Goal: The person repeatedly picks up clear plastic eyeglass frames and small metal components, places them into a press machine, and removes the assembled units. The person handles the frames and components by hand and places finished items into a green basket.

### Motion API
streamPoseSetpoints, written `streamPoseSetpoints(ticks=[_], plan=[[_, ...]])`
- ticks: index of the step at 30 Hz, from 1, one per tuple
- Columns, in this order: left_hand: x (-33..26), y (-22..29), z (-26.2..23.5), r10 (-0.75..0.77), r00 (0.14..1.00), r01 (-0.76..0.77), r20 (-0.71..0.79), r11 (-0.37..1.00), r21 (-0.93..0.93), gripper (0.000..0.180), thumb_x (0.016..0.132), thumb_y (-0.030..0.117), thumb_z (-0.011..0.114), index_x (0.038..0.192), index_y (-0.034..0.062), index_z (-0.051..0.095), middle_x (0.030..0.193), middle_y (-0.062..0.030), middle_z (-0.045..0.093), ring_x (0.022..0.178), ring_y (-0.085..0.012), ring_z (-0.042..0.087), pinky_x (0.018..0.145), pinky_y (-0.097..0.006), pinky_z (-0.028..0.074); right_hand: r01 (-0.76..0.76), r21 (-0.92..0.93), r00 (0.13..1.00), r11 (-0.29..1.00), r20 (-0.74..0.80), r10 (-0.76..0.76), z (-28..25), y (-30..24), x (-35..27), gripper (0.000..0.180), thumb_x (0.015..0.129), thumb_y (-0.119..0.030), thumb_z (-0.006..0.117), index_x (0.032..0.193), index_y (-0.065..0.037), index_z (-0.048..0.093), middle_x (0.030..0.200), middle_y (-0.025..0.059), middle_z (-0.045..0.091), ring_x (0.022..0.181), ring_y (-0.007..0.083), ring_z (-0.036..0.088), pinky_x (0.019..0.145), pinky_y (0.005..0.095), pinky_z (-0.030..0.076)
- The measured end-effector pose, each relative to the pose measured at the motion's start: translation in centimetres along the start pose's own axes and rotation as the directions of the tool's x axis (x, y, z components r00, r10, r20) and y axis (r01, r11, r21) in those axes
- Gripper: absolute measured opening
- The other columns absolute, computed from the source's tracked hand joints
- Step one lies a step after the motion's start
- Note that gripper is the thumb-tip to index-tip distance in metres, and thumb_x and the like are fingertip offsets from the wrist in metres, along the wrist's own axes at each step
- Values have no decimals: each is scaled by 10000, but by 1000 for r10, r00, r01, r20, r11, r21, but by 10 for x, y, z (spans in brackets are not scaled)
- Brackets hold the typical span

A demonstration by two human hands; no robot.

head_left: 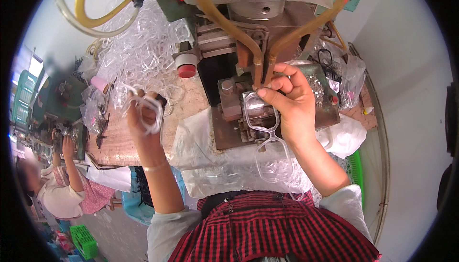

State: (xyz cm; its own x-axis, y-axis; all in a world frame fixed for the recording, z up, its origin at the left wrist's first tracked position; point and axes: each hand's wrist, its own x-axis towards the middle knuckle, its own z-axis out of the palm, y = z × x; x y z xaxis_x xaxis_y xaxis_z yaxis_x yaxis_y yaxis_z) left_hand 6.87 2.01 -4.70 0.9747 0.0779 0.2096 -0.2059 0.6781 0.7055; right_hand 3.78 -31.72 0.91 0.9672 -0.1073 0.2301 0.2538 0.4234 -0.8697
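Note:
My right hand (pixel 297 106) is at the front of a press machine (pixel 230 101), pinching the upper end of a clear plastic eyeglass frame (pixel 271 130) between thumb and finger. That frame hangs down over the metal fixture, just below two brown tubes (pixel 258 73) that come together at the pinch. Its lower lens ring dangles over the near edge. To the left, above the table, my left hand (pixel 145 140) is raised with its fingers curled round another clear eyeglass frame (pixel 157 113), somewhat blurred by motion.
A big heap of clear frames (pixel 148 42) covers the table's far left. A red push button (pixel 186 71) sticks out of the machine. Metal scraps lie on a tray (pixel 315 92) at right. Clear plastic sheeting (pixel 205 166) drapes the near edge. Another person (pixel 60 190) works at far left.

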Motion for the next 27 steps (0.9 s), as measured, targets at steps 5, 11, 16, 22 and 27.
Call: streamPoseSetpoints(ticks=[5,11,16,22,27], plan=[[-40,16,193,298,914,-394,275,811,432,173,1034,194,511,1027,25,478,968,-258,702,792,-218,693,693,-290,556,-4,21,998,1000,-63,5,-2,5,-2,483,830,134,693,1265,10,523,896,16,650,963,104,624,873,236,499],[-14,-5,208,433,843,-538,320,662,522,114,1046,64,448,970,-19,435,892,-143,647,840,-211,720,584,-228,592,-67,107,994,992,-76,76,2,0,-4,432,826,141,681,1219,10,561,930,30,672,907,101,630,848,237,515],[-15,1,211,422,849,-527,318,626,575,117,1050,71,439,966,-10,444,881,-130,637,835,-222,724,584,-231,584,-128,72,987,989,-87,134,7,-19,-6,441,815,144,653,1229,17,566,1003,48,654,917,94,611,863,228,498],[-81,-2,188,-507,811,385,292,838,386,250,1042,256,468,1009,9,489,848,-277,706,591,-254,681,487,-287,543,409,-834,896,370,290,-336,-19,-24,-51,421,954,-157,577,1342,5,560,1376,270,552,1276,412,545,1086,439,403],[-67,-52,194,-856,468,809,220,515,283,365,1029,380,497,968,31,583,835,-208,713,638,-223,689,463,-285,508,12,-932,965,362,-84,-250,-100,7,-55,152,955,-51,575,1067,-29,675,889,201,700,830,339,706,725,359,533]])
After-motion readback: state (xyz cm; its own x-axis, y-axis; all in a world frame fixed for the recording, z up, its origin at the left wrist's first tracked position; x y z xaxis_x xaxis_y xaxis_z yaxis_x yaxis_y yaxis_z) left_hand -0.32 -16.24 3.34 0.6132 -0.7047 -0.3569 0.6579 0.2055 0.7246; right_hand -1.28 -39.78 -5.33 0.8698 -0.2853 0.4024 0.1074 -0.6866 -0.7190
